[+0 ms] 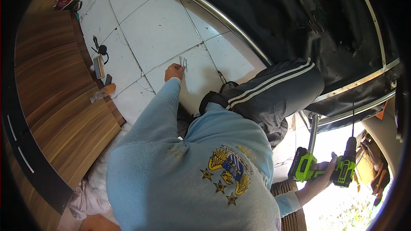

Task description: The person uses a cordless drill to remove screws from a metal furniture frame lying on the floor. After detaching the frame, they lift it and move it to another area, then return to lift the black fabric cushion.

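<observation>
My left hand (174, 72) is out over the white floor tiles, its fingertips pinched on a thin dark pin (183, 62), perhaps a long screw or nail. A second thin dark line beside it could be another one or a shadow. Off to the right, my right hand (320, 182) is wrapped round the grip of a green and black cordless drill (344, 172). A long thin bit (353, 119) is fitted in its chuck and points away from me, near a metal tube. My fingers partly cover the drill's handle.
Brown wood-grain panels (55, 72) stand along the left. By them lie a black plug with cable (102, 50), a pale block-shaped tool (99, 67) and a clear bottle (99, 96). Torn black sheeting (278, 13) on a curved metal tube frame (214, 12) fills the far right.
</observation>
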The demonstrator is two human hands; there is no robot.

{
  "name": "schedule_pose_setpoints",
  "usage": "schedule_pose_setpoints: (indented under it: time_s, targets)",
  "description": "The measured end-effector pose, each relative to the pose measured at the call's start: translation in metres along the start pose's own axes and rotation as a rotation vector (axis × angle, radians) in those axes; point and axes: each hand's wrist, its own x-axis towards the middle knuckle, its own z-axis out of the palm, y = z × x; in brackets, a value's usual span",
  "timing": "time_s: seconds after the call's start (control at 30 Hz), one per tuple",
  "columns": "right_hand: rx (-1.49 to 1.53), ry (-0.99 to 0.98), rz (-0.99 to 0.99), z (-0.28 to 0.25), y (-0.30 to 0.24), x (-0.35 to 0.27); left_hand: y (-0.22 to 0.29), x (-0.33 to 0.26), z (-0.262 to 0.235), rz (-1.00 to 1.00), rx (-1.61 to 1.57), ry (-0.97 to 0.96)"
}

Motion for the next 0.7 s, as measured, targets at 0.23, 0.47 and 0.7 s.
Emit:
schedule_pose_setpoints:
  time_s: [0.23, 0.47, 0.7]
  targets:
    - [-0.017, 0.005, -0.019, 0.004, -0.003, -0.008, 0.022, -0.002, 0.013, -0.014, 0.087, 0.038]
    - [-0.116, 0.046, 0.014, 0.011, -0.003, -0.003, 0.042, -0.003, 0.005, -0.016, 0.348, -0.11]
    - [-0.096, -0.034, -0.075, 0.01, 0.0, 0.009, 0.028, -0.003, -0.003, -0.047, 0.398, -0.099]
